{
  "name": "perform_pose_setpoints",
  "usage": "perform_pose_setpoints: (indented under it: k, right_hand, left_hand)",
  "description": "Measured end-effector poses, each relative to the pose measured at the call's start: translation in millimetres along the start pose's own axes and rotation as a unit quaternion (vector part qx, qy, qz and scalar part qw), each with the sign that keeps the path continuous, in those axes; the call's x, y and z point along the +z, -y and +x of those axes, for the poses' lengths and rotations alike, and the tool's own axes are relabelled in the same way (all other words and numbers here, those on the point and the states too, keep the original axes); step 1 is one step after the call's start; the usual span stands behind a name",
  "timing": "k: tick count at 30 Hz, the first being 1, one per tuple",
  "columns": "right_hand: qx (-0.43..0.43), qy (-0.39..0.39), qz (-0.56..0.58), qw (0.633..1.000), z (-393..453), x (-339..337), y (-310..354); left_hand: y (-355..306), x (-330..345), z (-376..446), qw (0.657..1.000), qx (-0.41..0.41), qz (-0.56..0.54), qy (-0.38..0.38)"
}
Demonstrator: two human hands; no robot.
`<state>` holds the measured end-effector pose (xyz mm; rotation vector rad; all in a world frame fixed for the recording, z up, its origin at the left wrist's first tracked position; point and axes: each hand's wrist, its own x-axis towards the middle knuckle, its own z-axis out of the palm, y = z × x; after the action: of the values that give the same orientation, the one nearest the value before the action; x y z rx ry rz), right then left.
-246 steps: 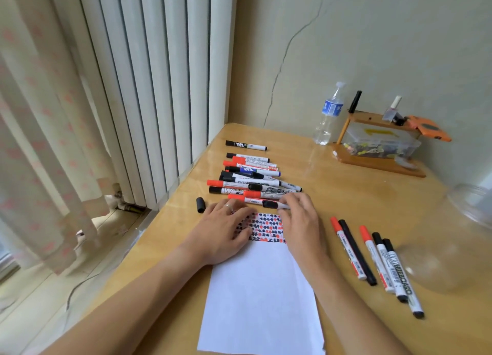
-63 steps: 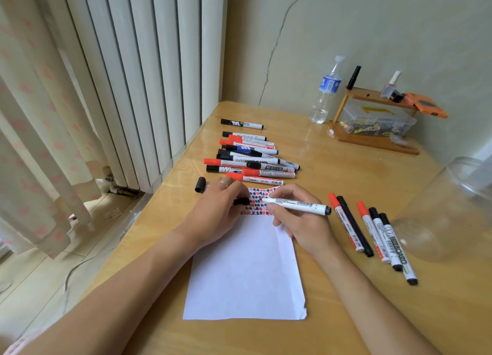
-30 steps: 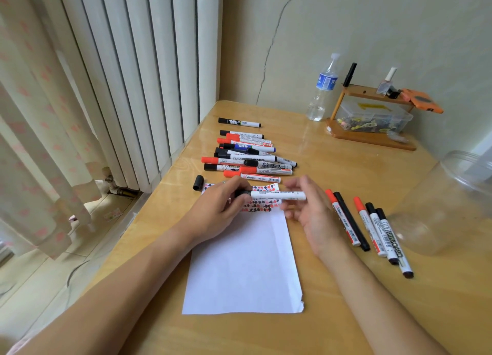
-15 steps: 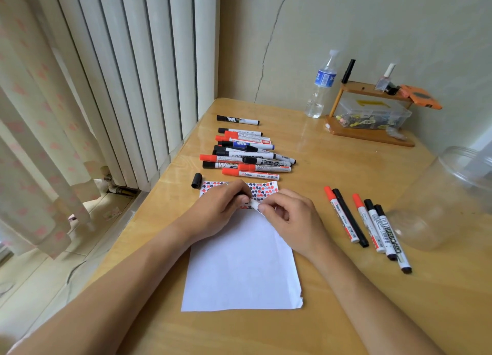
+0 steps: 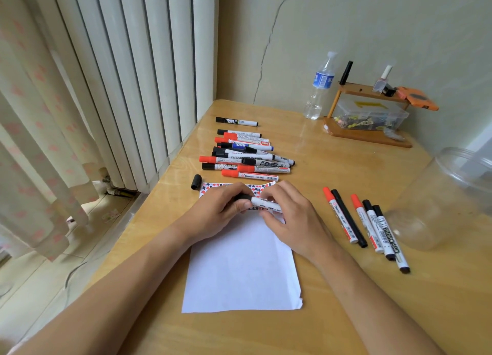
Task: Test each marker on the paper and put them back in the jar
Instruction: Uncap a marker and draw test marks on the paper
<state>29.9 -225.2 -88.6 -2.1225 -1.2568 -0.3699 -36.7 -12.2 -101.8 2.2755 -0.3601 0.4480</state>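
Marker (image 5: 262,203): lies crosswise over paper (image 5: 242,264), cap end pinched by left hand (image 5: 218,213), barrel gripped by right hand (image 5: 288,216). Jar (image 5: 450,194) lies rightward, nearer right hand.

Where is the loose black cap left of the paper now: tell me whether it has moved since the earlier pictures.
No. The loose black cap lies by the paper's far left corner, as before.

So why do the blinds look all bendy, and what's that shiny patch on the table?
Head view: its wide-angle lens bows the blinds near the frame's edge; the shine on the table by the water bottle is glare off the glossy wood; the clear jar looks hazy, the marker in both hands stays fairly sharp.
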Motion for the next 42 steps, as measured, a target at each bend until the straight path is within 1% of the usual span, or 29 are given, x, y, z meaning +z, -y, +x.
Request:
perform_pose_setpoints:
  k: [2, 5, 10, 15, 23, 28, 30, 32, 35, 39, 42]
  right_hand:
    - [0.001, -0.005, -0.001, 1.000, -0.6, 4.5, 0.2]
    - [0.009, -0.033, -0.023, 0.999, -3.4, 11.5, 0.9]
    - [0.017, -0.060, -0.023, 0.998, -7.5, 17.0, 5.8]
    - [0.018, -0.061, -0.019, 0.998, -9.5, 19.8, 7.2]
    - [0.016, -0.067, 0.006, 0.998, -9.3, 16.4, 9.4]
    - [0.064, -0.042, 0.018, 0.997, -5.9, 15.5, 9.9]
    - [0.094, -0.041, -0.008, 0.995, -3.6, 16.9, 12.4]
    - [0.118, -0.047, -0.046, 0.991, -2.3, 17.7, 12.2]
    - [0.170, -0.068, -0.110, 0.977, -1.8, 10.7, 0.8]
    - [0.235, -0.061, -0.179, 0.953, -2.9, -4.6, -26.9]
    - [0.260, -0.075, -0.243, 0.932, -6.1, -8.1, -39.1]
  left_hand:
    - [0.4, 0.1, -0.1, 1.000, 0.003, 0.010, 0.002]
    - [0.3, 1.2, -1.8, 1.000, 0.008, 0.025, 0.004]
    - [0.7, 7.8, -4.0, 0.998, -0.003, 0.057, 0.013]
    - [-0.1, 6.8, -5.9, 0.996, 0.010, 0.091, 0.024]
    - [-4.9, 6.8, -6.6, 0.993, 0.033, 0.113, 0.026]
    - [-3.3, 6.6, -7.2, 0.995, 0.016, 0.098, 0.030]
    - [-1.8, 8.4, -6.9, 0.993, 0.015, 0.113, 0.027]
    - [0.4, 11.6, -6.2, 0.988, 0.020, 0.151, 0.002]
    - [2.6, 11.2, -5.6, 0.979, -0.006, 0.201, -0.018]
    - [6.8, 11.2, -3.8, 0.965, -0.014, 0.259, 0.024]
    - [7.9, 12.1, -2.7, 0.964, -0.025, 0.263, 0.038]
